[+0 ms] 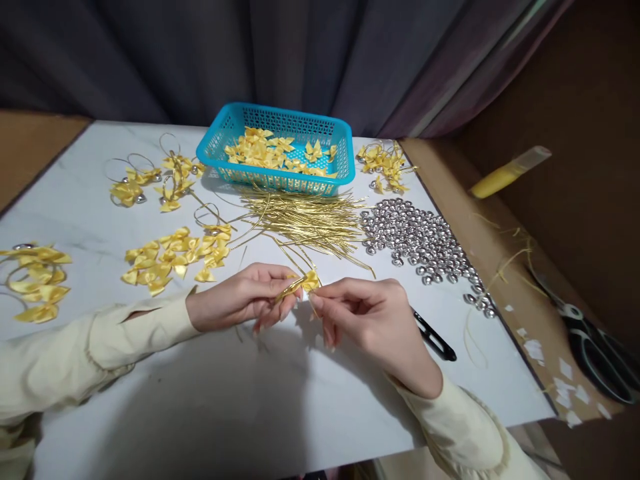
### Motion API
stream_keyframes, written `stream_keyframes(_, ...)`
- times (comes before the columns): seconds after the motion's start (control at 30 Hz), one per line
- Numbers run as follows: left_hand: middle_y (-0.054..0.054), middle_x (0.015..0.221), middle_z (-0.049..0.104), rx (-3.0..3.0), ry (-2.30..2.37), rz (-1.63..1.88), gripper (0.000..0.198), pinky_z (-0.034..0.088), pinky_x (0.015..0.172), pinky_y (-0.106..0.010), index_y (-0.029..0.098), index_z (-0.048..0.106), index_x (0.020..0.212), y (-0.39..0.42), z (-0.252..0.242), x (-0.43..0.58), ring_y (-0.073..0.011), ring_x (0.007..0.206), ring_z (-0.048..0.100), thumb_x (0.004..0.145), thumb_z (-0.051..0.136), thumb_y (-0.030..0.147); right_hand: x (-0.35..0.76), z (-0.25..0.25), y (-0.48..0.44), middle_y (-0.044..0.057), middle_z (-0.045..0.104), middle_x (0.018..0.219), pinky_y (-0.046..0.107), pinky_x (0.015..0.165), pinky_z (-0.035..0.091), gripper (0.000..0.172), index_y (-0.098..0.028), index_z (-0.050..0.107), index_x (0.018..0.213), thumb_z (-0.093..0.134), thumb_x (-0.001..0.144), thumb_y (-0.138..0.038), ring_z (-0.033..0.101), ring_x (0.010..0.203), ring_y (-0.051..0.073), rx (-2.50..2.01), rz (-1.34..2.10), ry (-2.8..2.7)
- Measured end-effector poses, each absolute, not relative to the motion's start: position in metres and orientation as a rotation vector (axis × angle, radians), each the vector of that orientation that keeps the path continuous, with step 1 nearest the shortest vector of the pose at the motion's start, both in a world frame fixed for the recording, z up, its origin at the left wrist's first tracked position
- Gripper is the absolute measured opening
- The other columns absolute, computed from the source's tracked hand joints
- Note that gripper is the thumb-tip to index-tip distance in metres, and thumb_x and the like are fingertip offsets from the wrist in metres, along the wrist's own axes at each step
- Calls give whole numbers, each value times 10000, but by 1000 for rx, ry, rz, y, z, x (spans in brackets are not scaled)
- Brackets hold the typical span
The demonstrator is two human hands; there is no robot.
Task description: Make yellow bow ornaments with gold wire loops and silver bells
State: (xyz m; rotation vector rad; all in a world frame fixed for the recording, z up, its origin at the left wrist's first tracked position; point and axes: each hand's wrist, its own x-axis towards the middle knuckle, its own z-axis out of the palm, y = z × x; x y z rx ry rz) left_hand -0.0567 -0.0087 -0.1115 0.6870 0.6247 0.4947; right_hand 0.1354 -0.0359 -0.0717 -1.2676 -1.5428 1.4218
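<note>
My left hand [250, 295] pinches a small yellow ribbon bow [311, 280] with gold cord around it, held above the white tabletop. From the right, my right hand [363, 310] is closed at the fingertips beside the bow, on a thin gold cord [314, 308] that shows only in part. Just beyond the hands lies a loose heap of gold cords [310, 220]. Silver beads [415, 237] are spread to the right of that heap. Several yellow bows [173, 257] lie left of my left hand, some with cord loops.
A blue plastic basket [210, 157] with yellow bows stands at the back. Finished-looking looped bows [127, 190] lie at left; more bows [385, 160] lie right of the basket. A black-handled tool [437, 337] rests by my right wrist. Scissors [595, 347] and paper scraps [535, 350] are at the right edge.
</note>
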Motion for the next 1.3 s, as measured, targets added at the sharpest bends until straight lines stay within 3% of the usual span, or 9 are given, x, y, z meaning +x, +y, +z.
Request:
stream_keyframes(0.77, 24, 535, 593, 1040, 715, 484, 229, 418, 385, -124, 121, 589, 788, -12, -105, -57, -59, 389, 538, 875, 537, 326, 138, -70, -32, -49, 471, 354, 180, 339, 274, 142, -115, 675, 605, 574, 705, -109, 359, 323, 33, -1356, 1420, -1609)
stream_keyframes(1.07, 16, 630, 631, 1246, 808, 550, 194, 461, 442, -136, 126, 587, 813, -17, -103, -54, -66, 432, 591, 893, 496, 278, 140, -72, -32, -47, 471, 376, 196, 367, 256, 146, -116, 684, 635, 578, 734, -138, 349, 356, 44, -1330, 1379, -1675)
stream_keyframes(1.3, 18, 587, 617, 1613, 909, 736, 177, 471, 458, -118, 124, 606, 736, -23, -105, -51, -58, 428, 583, 860, 485, 164, 144, -73, -30, -42, 490, 399, 186, 378, 278, 141, -121, 687, 637, 600, 744, -149, 373, 371, 44, -1282, 1356, -1763)
